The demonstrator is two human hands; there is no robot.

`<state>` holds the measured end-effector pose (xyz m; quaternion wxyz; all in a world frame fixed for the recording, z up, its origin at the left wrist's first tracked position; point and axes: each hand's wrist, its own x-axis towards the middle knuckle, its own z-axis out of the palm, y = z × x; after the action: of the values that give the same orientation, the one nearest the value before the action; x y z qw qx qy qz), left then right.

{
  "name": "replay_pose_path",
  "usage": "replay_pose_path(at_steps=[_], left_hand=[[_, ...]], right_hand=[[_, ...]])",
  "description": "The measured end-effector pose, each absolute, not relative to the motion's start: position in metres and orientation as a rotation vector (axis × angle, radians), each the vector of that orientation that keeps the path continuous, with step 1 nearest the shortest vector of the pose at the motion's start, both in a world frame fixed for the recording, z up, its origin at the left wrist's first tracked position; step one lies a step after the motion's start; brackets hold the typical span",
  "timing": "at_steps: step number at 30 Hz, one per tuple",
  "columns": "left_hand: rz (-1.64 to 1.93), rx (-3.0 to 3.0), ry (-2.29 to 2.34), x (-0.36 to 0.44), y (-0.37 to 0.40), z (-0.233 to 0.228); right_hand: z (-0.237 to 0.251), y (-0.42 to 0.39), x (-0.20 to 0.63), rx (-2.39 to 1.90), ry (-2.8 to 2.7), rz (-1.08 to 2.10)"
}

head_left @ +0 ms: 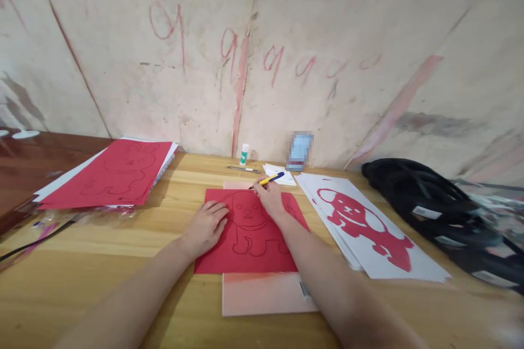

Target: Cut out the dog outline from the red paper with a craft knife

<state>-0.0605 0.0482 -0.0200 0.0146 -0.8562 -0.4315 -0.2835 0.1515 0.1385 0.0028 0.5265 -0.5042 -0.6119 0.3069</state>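
While the left hand (207, 223) lies flat and open on the red paper sheet with a dog drawn on it (249, 232), the right hand (270, 199) grips a yellow and blue pen (268, 179) at the sheet's far edge. The sheet lies on a pink board (266, 294) on the wooden desk (102, 272). To the right lie white sheets with a red dog cutout (364, 226). A stack of red paper (114, 174) lies far left.

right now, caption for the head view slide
Right hand holds a pen over a dog outline on red paper; left hand flat on it.
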Motion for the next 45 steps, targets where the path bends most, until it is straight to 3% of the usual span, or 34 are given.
replay_pose_path(at_steps=[45], left_hand=[[-0.902,-2.67,-1.298,-0.059,0.047,-0.015]], right_hand=[[-0.01,0.145,0.16,-1.262,-1.62,0.707]])
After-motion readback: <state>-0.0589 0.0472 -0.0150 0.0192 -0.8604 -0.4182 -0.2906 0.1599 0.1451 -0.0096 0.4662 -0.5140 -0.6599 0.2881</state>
